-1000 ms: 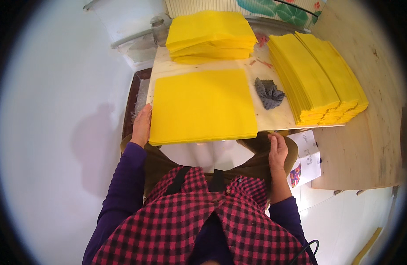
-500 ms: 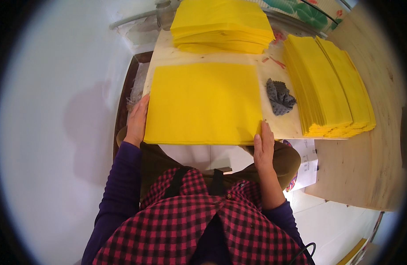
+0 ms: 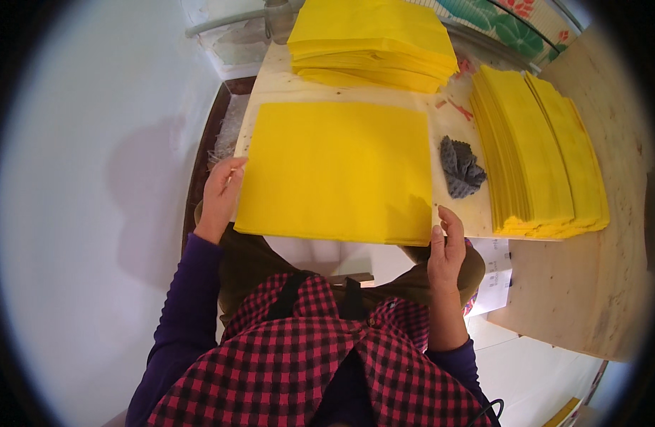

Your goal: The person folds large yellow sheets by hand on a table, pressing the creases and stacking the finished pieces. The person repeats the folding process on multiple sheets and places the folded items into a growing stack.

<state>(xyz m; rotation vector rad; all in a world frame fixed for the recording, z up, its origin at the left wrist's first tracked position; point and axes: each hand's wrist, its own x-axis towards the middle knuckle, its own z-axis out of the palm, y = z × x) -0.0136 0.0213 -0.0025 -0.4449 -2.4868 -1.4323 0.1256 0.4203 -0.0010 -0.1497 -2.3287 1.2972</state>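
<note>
A flat, squared pile of yellow cloth-like sheets [image 3: 334,171] lies in front of me, its near edge jutting a little past the table's edge. At its left side is my left hand [image 3: 219,199], fingers loosely bent and holding nothing, the fingertips close to the sheets. By the near right corner my right hand [image 3: 448,249] is open, thumb and fingers apart, with a small gap to the pile. How thick the pile is cannot be made out from above.
A taller yellow stack [image 3: 370,50] stands at the back of the wooden table [image 3: 270,78]. Folded yellow bundles [image 3: 537,156] fill the right side, against a wooden panel [image 3: 562,292]. Between them and the pile lies a crumpled grey cloth [image 3: 461,167]. A white wall [image 3: 78,213] rises at left.
Both hands have drawn outward, away from the sides of the yellow pile, and their fingers have bent. The whole view has shifted slightly; the pile stays on the table.
</note>
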